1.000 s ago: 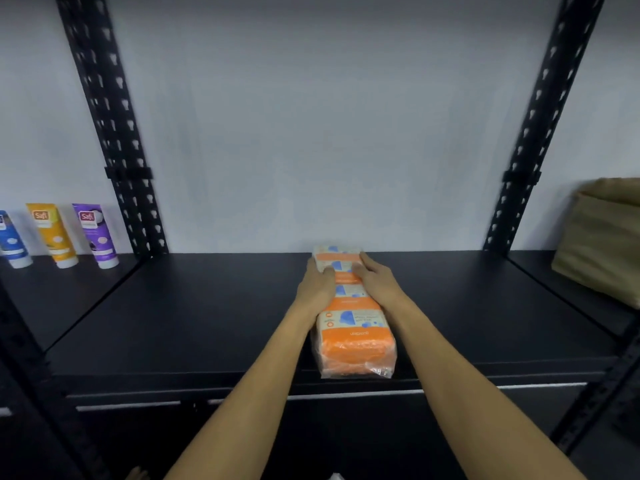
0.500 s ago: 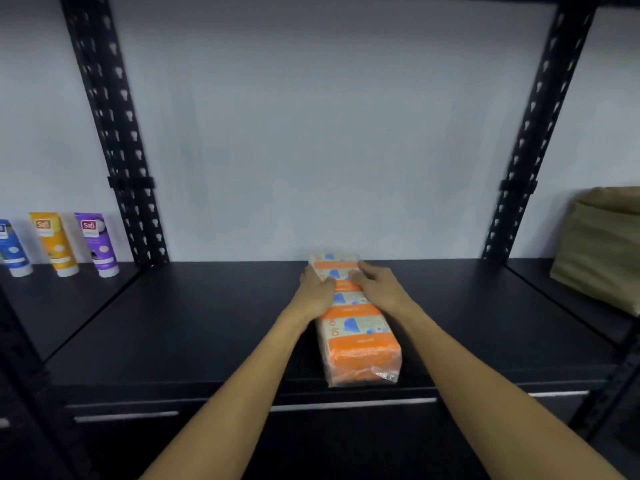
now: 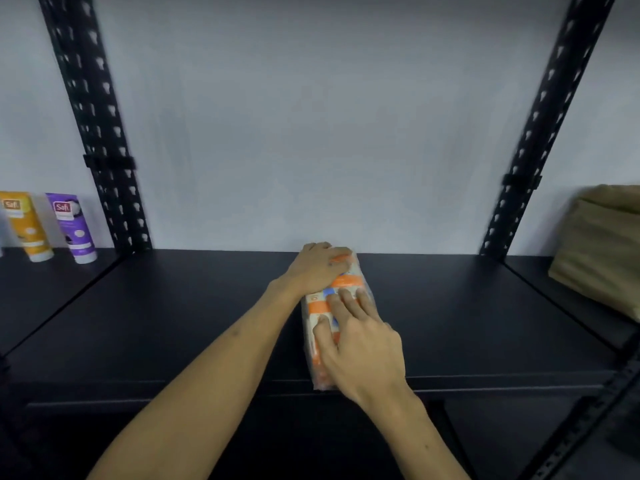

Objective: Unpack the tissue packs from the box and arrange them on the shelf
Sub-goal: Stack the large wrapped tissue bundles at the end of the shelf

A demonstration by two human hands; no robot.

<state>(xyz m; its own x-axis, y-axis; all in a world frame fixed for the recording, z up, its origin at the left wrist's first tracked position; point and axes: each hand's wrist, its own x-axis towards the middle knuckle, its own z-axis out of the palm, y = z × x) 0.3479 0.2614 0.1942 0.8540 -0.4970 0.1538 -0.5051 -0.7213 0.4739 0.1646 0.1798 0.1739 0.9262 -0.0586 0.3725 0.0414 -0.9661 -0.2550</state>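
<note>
Right hand (image 3: 360,344) back, flat on tissue pack (image 3: 320,306)

head view faces shelf (image 3: 207,323), close.

Orange tissue pack (image 3: 341,284) lies lengthwise on black shelf (image 3: 173,323), left hand (image 3: 317,266) flat over its far end, right hand (image 3: 360,348) fingers pressing its top nearer the front edge.

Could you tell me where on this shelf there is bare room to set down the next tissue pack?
The shelf is bare between the left upright and the tissue pack, and from the pack to the right upright. The middle is taken: left hand and right hand lie on the pack.
</note>
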